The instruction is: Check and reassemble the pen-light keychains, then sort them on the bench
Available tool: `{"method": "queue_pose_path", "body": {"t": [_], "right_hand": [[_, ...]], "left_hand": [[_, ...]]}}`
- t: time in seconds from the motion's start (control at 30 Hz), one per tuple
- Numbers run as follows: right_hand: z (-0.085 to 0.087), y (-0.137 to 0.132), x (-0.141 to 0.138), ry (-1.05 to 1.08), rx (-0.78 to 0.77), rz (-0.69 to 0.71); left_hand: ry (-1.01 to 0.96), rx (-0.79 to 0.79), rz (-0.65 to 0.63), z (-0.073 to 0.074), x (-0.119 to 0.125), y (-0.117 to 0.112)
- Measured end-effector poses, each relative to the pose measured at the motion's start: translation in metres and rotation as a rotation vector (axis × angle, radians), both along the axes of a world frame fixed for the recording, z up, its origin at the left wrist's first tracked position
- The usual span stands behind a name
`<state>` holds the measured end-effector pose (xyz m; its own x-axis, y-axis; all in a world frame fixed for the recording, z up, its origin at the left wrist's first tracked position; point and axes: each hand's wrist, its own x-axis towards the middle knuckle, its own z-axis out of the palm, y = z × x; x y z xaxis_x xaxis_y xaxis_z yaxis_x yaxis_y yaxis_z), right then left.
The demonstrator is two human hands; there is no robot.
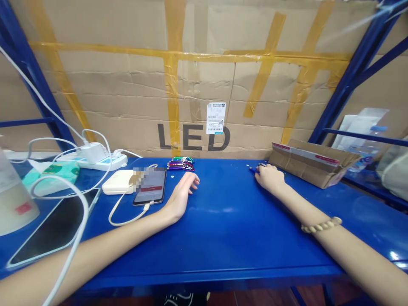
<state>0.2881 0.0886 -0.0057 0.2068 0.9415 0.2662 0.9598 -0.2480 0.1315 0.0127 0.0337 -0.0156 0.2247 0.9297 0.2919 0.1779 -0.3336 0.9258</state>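
My left hand [182, 194] rests on its edge on the blue tabletop, fingers loosely bent and apart, holding nothing. Just beyond its fingertips lies a row of slim colored metallic sticks [180, 165] in green, red, purple and blue, with carabiner-like clips at their right ends. A phone [152, 187] plugged into a cable lies left of this hand. On the right, my right hand [270, 177] is closed, palm down, with a small blue object [253, 169] poking out at its fingertips. Its fingers hide most of that object, so its kind is unclear.
An open cardboard box [314, 163] stands right of my right hand. At left are a white power bank [117, 182], a power strip [102, 161], a second phone [55, 229], a tissue pack [52, 176], a cup [14, 195] and loose cables. Large cardboard [134, 102] forms the back.
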Motion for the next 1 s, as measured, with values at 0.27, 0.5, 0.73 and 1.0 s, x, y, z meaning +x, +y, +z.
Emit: {"method": "queue_pose_path", "body": {"t": [0.27, 0.5, 0.73, 1.0], "right_hand": [[0.003, 0.013, -0.059, 0.091, 0.1, 0.725], [0.007, 0.04, -0.189, 0.218, 0.049, 0.987], [0.007, 0.042, -0.197, 0.219, 0.014, 0.977], [-0.002, 0.008, -0.12, 0.336, -0.093, 1.114]], "left_hand": [[0.136, 0.169, -0.049, 0.008, 0.0, -0.011], [0.063, 0.177, -0.01, 0.009, -0.001, -0.013], [0.022, 0.137, 0.019, 0.01, -0.001, -0.013], [0.244, 0.163, 0.249, 0.003, -0.002, -0.006]]}}
